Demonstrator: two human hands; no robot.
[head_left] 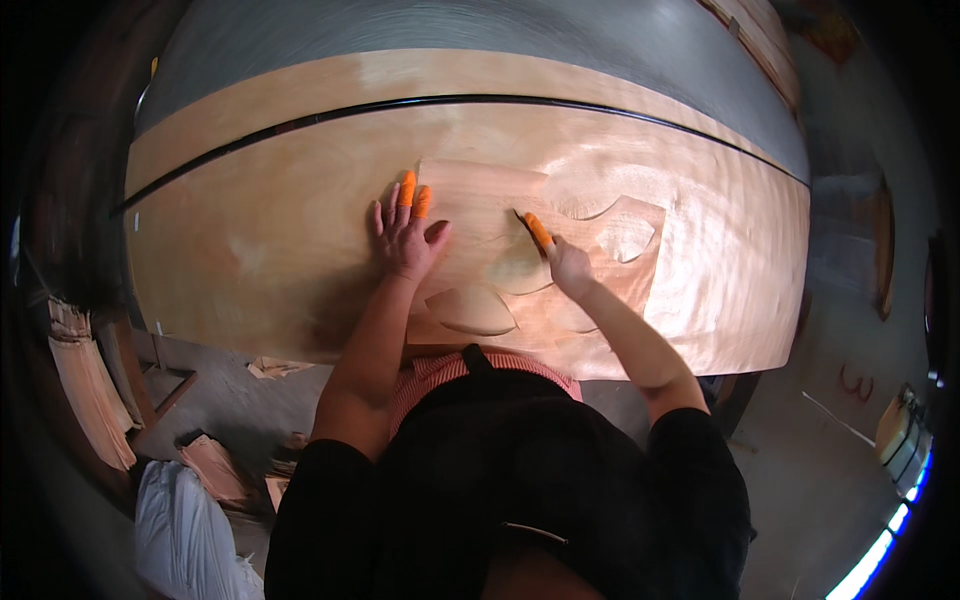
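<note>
A thin sheet of wood veneer (480,180) lies on the pale wooden tabletop (230,230), with curved cuts through it. My left hand (405,240) rests flat at the sheet's left edge, fingers spread, orange covers on two fingertips. In my right hand (569,266) is a slim dark-tipped tool (518,214), its tip on the veneer. An orange cover wraps that hand's index finger, and the fingers hide most of the tool. A leaf-shaped opening (628,240) shows at the sheet's right. Nearer me, a leaf-shaped piece (470,311) lies at its lower left.
A black strip (450,99) runs along the far part of the tabletop, with a grey surface (450,35) beyond. Veneer strips (90,380) lean at the left. On the floor by my left side are a white sack (190,530) and veneer scraps (215,468).
</note>
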